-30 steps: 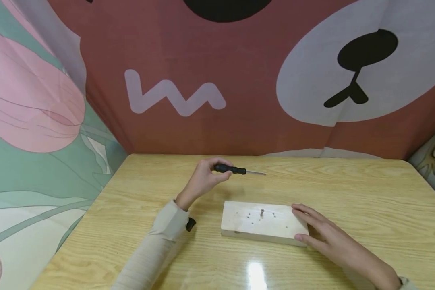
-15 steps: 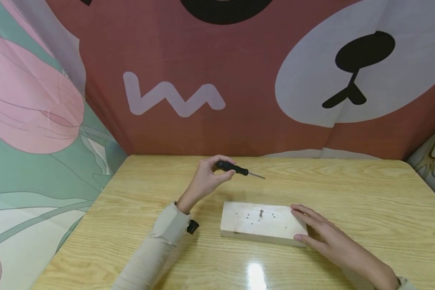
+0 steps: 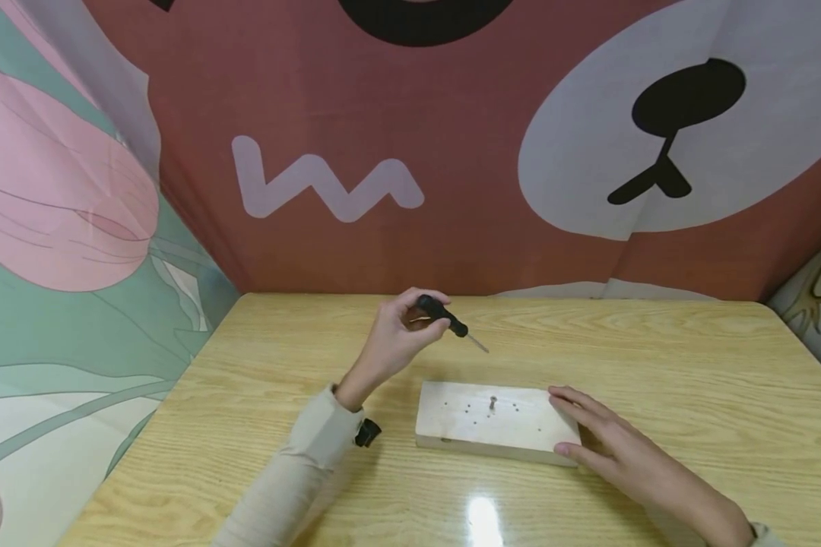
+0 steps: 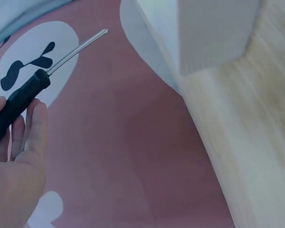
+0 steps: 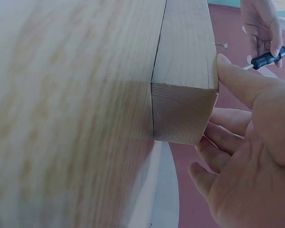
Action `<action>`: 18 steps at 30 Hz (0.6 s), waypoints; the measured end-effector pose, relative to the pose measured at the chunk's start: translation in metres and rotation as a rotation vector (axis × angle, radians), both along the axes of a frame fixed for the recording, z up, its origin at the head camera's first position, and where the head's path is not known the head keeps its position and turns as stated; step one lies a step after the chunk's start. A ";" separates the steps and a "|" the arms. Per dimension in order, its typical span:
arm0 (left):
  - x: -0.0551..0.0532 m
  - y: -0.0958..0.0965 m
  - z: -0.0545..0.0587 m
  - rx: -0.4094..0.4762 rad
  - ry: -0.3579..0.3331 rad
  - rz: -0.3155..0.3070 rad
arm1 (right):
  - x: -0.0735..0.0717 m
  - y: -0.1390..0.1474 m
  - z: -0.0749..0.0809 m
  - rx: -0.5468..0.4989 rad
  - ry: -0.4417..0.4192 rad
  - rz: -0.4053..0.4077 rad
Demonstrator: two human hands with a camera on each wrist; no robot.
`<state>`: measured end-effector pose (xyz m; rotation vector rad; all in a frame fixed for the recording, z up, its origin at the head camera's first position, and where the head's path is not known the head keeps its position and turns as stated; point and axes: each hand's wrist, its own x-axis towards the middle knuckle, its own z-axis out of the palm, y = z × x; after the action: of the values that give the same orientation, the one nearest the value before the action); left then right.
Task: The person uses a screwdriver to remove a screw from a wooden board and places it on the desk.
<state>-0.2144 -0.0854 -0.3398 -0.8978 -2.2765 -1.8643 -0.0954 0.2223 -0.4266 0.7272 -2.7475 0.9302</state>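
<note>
My left hand (image 3: 400,334) holds a black-handled screwdriver (image 3: 441,315) in the air beyond the block, pinched between thumb and fingers. Its thin metal shaft points down to the right in the head view; the left wrist view shows the handle (image 4: 21,102) and bare tip. A pale wooden block (image 3: 479,433) lies flat on the table, with several small holes in its top. One screw (image 3: 493,403) stands up from the block, its head well above the wood. My right hand (image 3: 622,452) grips the block's right end, thumb at the near edge and fingers at the far edge.
The wood-grain table (image 3: 691,365) stretches around the block on all sides. A red cloth backdrop (image 3: 465,251) with a cartoon face stands behind the far table edge. A small black device (image 3: 368,433) sits at the left wrist.
The screwdriver has swung from nearly level to tilted, its tip lower and a little to the left. My left hand has shifted slightly; the right hand and block stay in place.
</note>
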 end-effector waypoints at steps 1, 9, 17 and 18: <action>0.001 0.001 0.001 0.013 0.000 -0.006 | 0.000 0.000 0.000 -0.001 0.000 -0.001; 0.009 0.010 0.007 0.076 0.010 -0.027 | 0.000 0.000 0.000 0.000 0.016 0.022; 0.016 0.016 0.011 0.066 0.029 -0.059 | 0.000 0.001 0.002 0.044 0.000 -0.007; 0.017 0.017 0.011 0.067 0.035 -0.065 | 0.000 0.001 0.002 0.040 0.004 -0.005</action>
<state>-0.1971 -0.0681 -0.3286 -0.9985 -2.1763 -1.9220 -0.0953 0.2228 -0.4250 0.7283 -2.7703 0.8742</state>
